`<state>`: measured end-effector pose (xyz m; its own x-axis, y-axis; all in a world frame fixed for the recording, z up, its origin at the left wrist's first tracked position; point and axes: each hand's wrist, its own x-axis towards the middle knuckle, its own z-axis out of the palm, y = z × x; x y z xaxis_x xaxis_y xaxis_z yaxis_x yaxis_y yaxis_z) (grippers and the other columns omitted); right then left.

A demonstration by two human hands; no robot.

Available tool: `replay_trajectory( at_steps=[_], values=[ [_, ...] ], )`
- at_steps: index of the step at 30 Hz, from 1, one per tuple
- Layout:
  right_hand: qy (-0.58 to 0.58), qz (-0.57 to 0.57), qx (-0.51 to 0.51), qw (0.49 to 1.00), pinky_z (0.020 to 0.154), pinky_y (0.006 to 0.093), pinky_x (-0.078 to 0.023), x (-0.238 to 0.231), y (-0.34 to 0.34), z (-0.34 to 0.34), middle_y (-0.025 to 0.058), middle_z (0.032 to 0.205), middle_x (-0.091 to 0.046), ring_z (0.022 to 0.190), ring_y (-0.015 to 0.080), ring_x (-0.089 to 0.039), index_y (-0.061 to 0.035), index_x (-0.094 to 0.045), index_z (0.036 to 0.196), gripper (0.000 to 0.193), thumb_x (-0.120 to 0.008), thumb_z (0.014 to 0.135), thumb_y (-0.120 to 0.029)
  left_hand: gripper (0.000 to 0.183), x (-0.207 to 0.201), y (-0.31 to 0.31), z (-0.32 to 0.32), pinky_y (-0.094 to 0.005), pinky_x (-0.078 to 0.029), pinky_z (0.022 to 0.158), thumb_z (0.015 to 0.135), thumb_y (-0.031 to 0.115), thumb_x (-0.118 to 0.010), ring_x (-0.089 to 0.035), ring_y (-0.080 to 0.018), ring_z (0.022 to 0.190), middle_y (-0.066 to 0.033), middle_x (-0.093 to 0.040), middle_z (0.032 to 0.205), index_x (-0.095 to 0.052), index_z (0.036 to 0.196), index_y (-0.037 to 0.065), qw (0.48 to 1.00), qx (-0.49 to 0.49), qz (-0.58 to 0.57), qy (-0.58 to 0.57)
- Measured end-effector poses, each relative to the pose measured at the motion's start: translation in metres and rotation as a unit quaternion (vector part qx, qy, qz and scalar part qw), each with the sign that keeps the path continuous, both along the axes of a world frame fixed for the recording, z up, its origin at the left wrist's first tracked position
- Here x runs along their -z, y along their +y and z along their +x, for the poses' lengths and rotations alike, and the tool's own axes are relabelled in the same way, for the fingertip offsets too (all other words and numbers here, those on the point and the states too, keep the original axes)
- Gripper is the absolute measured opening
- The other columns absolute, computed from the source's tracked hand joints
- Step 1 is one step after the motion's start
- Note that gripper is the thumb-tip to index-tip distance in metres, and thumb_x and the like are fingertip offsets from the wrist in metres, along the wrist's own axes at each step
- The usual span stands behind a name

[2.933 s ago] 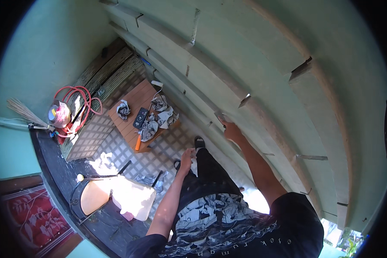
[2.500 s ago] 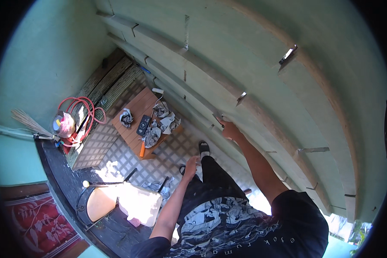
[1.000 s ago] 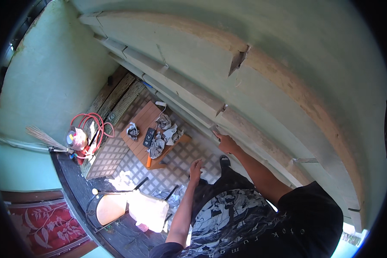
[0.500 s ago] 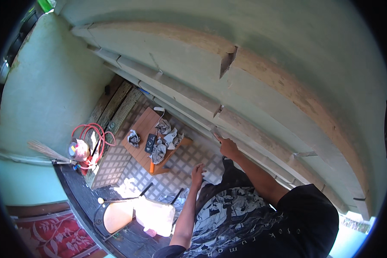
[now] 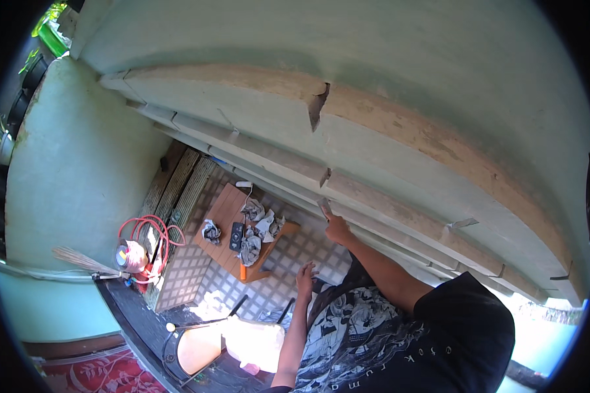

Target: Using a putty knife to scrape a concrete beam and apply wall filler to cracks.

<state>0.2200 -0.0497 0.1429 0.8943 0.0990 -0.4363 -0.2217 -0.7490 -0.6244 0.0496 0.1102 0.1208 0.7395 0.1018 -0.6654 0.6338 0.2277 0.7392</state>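
My right hand is closed round a putty knife with a flat, greyish blade. The blade is up against one of the lower long wall shelves, just below a dark notch in the shelf edge. My left hand hangs lower, in front of my body, with its fingers apart and nothing in them. Beyond it on the floor stands a small wooden table. Crumpled sheets of newspaper, a dark box-shaped device and an orange-handled tool lie on or at the table.
A paint roller rests at the table's far end. To the left lie a coiled red hose and a twig broom. A white chair-like piece stands at lower left. The top shelf curves overhead with a broken gap.
My view has shifted, so the shelves, table and hose sit lower in the picture. The right hand still holds the putty knife against the shelf; the left hand remains free.
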Motion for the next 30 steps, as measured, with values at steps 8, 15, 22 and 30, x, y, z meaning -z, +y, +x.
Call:
replay_trajectory(
  at_steps=[8,15,22,30],
  values=[
    [0.047,0.025,0.011,0.999,0.091,0.0489,-0.044,-0.016,-0.002,0.001,0.0277,0.117,-0.052,0.104,0.044,-0.054,-0.0273,-0.026,0.143,0.077,-0.052,0.074,-0.005,0.04,-0.011,0.013,-0.005,-0.0254,-0.044,0.067,0.09,0.03,-0.049,-0.058,-0.016,0.091,-0.0056,-0.058,0.115,-0.051,0.123,0.007,1.0,-0.003,0.003,0.008],
    [0.006,0.007,0.034,0.999,0.088,0.0496,-0.045,-0.012,0.004,-0.003,0.0248,0.111,-0.058,0.102,0.0415,-0.057,-0.0282,-0.028,0.142,0.077,-0.051,0.072,-0.004,0.04,-0.009,0.023,-0.007,-0.0239,-0.041,0.068,0.09,0.031,-0.05,-0.058,-0.0143,0.09,-0.0053,-0.057,0.115,-0.051,0.123,0.008,1.0,0.005,0.012,0.013],
    [-0.122,0.003,-0.012,0.992,0.052,0.0404,-0.053,0.034,-0.017,-0.01,0.0225,0.078,-0.064,0.051,0.0305,-0.062,-0.0307,-0.027,0.142,0.083,-0.046,0.067,0.0,0.036,-0.019,0.011,0.0,-0.0208,-0.041,0.058,0.091,0.03,-0.05,-0.059,-0.0132,0.082,-0.0047,-0.06,0.105,-0.053,0.117,0.005,1.0,0.016,0.004,-0.018],
    [-0.007,-0.033,-0.065,0.997,0.074,0.0462,-0.052,-0.03,-0.017,0.002,0.0215,0.085,-0.064,0.083,0.0354,-0.065,-0.0275,-0.03,0.141,0.075,-0.051,0.072,-0.005,0.034,-0.015,0.004,0.014,-0.0239,-0.042,0.064,0.091,0.029,-0.05,-0.059,-0.0126,0.086,-0.0024,-0.058,0.108,-0.053,0.118,0.009,0.997,0.058,0.036,-0.037]
  ],
)
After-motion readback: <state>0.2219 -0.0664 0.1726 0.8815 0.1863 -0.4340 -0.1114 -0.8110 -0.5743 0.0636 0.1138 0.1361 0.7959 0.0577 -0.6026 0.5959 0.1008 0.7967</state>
